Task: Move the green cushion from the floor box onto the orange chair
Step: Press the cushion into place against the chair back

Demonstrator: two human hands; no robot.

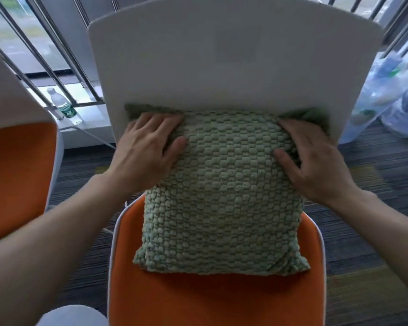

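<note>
The green cushion (222, 196), knobbly and woven, leans against the white backrest (233, 55) of the orange chair (198, 300), its lower edge resting on the seat. My left hand (149, 147) grips the cushion's upper left side, fingers tucked behind it and thumb on the front. On the upper right side, my right hand (311, 158) holds it the same way. The floor box is not in view.
A second orange chair (17, 170) stands close on the left. A plastic water bottle (63, 105) sits on the window ledge behind metal railings. Clear plastic bags (386, 95) lie on the carpet at the right.
</note>
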